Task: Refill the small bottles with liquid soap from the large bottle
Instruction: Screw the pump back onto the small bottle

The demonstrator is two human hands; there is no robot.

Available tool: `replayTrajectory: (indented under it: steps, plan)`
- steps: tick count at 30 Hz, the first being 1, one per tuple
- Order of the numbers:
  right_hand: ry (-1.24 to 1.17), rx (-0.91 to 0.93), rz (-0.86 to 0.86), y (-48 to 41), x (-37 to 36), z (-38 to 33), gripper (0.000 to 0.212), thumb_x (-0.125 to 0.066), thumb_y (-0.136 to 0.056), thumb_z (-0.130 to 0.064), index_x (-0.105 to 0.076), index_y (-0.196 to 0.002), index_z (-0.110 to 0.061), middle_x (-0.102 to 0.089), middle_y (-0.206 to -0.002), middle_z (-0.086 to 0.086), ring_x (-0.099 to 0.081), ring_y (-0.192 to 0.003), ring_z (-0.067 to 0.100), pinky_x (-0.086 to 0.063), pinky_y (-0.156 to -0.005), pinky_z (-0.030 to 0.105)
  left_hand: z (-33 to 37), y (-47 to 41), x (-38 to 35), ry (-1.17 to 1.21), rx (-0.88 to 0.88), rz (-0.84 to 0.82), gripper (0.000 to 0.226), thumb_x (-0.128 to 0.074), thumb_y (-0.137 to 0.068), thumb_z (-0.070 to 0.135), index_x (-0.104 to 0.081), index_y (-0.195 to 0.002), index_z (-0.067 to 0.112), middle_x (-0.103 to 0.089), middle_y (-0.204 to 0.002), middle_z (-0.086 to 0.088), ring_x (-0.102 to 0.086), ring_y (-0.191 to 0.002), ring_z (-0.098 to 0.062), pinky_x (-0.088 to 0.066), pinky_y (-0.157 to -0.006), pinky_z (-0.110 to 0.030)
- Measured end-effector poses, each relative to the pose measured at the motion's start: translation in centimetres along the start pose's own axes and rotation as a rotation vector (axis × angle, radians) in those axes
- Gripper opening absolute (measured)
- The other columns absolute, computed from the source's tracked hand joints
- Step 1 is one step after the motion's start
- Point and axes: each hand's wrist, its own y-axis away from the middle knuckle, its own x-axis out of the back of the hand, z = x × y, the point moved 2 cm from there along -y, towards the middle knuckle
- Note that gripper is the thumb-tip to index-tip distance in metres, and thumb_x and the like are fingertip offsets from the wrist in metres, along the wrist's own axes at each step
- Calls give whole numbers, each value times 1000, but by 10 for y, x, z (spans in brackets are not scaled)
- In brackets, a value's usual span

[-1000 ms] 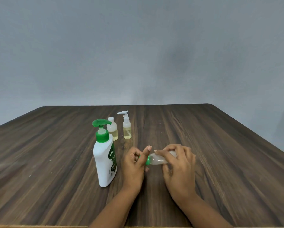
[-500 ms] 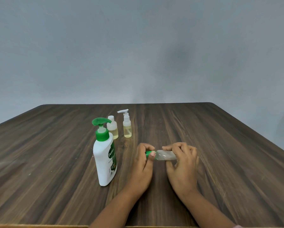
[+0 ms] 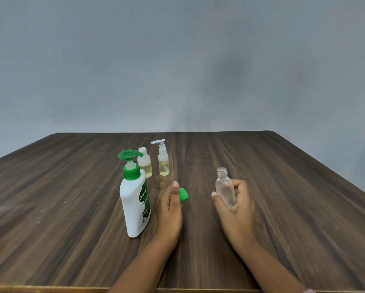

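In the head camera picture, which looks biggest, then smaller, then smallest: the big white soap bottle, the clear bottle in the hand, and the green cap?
1. Big white soap bottle: clearly largest.
2. Clear bottle, open-topped, in the right hand.
3. Green cap, in the left hand: smallest.

All three sit at about the same nearness, so the order is safe.

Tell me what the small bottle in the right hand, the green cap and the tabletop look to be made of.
Small bottle: clear plastic by the look, glossy; you see through it, and the bare neck is threaded. Glass cannot be ruled out.
Green cap: opaque moulded plastic, smooth, held in the left hand.
Tabletop: dark wood grain, low sheen; a pale near edge suggests laminate over board, though it may be solid wood.
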Motion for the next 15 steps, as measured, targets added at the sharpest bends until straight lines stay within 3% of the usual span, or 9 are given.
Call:
replayTrajectory:
  steps: [2,4,6,9,12,15]
  plan:
    - [-181,-93,-66,-1,-3,4,27,-74,-74,-22,-52,-91,-22,-67,-85,-5,-64,-77,11,-55,-67,35,3,2,-3,80,37,-86,33,-36,-98,42,-53,-81,19,-51,-68,3,-46,-61,-6,-41,-62,-24]
    - [-270,-86,-172,0,-7,4,34,-75,-71,-21,-51,-94,-21,-68,-94,-5,-63,-89,9,-52,-74,29,4,4,-5,141,15,-193,28,-37,-97,34,-51,-89,12,-54,-77,-2,-49,-66,-6,-43,-64,-17]
    - [-380,-92,-284,1,-12,7,45,-82,-67,-14,-50,-99,-18,-68,-100,0,-63,-96,7,-50,-75,21,4,6,-6,200,6,-289,27,-43,-95,35,-49,-94,9,-56,-82,-4,-52,-71,-7,-45,-67,-19]
    - [-497,-129,-381,-1,-18,11,53,-84,-61,-18,-53,-104,-16,-67,-100,14,-65,-96,22,-54,-74,29,4,8,-9,219,73,-376,22,-46,-95,31,-45,-104,12,-63,-84,0,-58,-77,-9,-47,-68,-22]
    - [-452,-136,-308,-8,-17,19,41,-82,-67,-9,-58,-98,-18,-69,-92,15,-66,-87,23,-55,-75,34,4,8,-11,214,100,-331,16,-42,-97,24,-41,-110,14,-66,-87,-4,-59,-76,-11,-48,-68,-22]
    - [-174,-211,-106,-21,-13,34,37,-79,-71,-2,-59,-90,-25,-69,-87,3,-66,-85,20,-51,-75,35,4,5,-11,204,109,-251,10,-40,-99,21,-41,-107,16,-66,-97,-14,-59,-78,-15,-49,-71,-23]
